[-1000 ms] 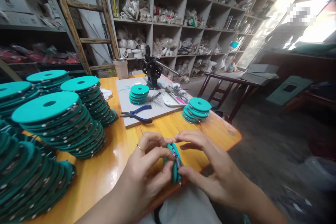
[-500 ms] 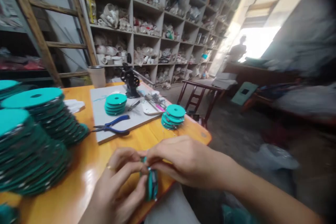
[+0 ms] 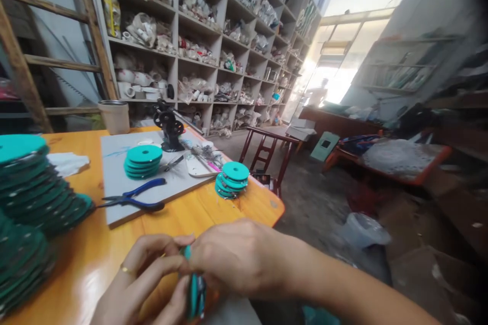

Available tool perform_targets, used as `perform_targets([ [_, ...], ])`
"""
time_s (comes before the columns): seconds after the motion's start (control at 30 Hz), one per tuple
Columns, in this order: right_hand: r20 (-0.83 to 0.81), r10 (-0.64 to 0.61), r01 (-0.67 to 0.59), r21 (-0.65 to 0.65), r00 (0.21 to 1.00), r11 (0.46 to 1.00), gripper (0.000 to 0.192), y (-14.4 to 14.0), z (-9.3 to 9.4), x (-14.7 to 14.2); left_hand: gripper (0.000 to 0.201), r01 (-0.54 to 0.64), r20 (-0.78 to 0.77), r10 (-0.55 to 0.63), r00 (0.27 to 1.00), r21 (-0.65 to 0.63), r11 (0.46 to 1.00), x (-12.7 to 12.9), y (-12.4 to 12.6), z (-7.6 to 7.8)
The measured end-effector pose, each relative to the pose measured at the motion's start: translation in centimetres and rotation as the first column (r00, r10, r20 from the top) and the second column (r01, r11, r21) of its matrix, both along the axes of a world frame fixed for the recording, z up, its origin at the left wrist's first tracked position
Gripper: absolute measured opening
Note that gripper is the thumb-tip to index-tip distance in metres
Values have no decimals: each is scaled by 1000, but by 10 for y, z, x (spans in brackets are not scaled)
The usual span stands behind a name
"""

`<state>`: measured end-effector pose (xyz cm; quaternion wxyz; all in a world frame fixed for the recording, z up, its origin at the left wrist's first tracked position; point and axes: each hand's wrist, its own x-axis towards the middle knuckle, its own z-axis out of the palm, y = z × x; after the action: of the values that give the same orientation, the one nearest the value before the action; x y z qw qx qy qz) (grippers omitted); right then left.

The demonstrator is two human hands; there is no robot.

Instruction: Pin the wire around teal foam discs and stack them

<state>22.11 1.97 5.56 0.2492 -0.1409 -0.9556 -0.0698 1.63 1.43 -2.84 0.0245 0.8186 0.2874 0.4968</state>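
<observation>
Near the front edge of the table, a teal round spool (image 3: pixel 195 297) with dark material around its rim stands on edge between my hands. My left hand (image 3: pixel 148 279) grips it from the left, fingers and thumb closed on it; a ring is on one finger. My right hand (image 3: pixel 240 256) is closed at the spool's upper rim, its fingertips mostly hidden behind the knuckles. Beyond the hands, a short stack of teal spools (image 3: pixel 233 177) sits near the table's right edge. Another small stack (image 3: pixel 143 162) is on a grey board (image 3: pixel 179 188), where blue-handled pliers (image 3: pixel 139 199) lie partly across the edge.
Tall stacks of teal spools (image 3: pixel 30 188) crowd the table's left side. A black cranked device (image 3: pixel 168 124) and a beige cup (image 3: pixel 114 117) stand at the back. Past the table are a dark red chair (image 3: pixel 267 152), shelves (image 3: pixel 177 20) of bagged parts and a ladder (image 3: pixel 89 15).
The view has swung to the right, so the table and its stacks sit further left. Both hands keep their hold on the spool; my right hand now covers more of its upper part.
</observation>
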Motion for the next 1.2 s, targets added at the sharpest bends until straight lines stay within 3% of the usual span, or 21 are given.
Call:
perform_targets([
  [0.13,-8,-19,18,-122,1000,992,22,-2,-5,0,18,20,50,-10,999,-195,981,7,-15,13],
  [0.3,-29,-92,81,-267,995,960,12,-3,-12,3,19,97,168,-42,985,-331,939,10,-17,13],
  [0.57,-173,-148,80,-349,974,934,7,-8,-16,-1,14,135,236,-41,971,-397,908,9,-17,13],
  [0.73,11,-146,137,-410,989,902,5,-13,-7,3,13,155,258,-43,965,-435,887,8,-19,13],
  [0.93,173,-101,159,-361,980,919,9,-9,2,5,11,159,257,-43,965,-450,879,9,-18,13],
  [1.2,255,-45,107,-235,966,966,40,-11,15,-6,12,159,262,-47,964,-422,893,8,-19,13],
])
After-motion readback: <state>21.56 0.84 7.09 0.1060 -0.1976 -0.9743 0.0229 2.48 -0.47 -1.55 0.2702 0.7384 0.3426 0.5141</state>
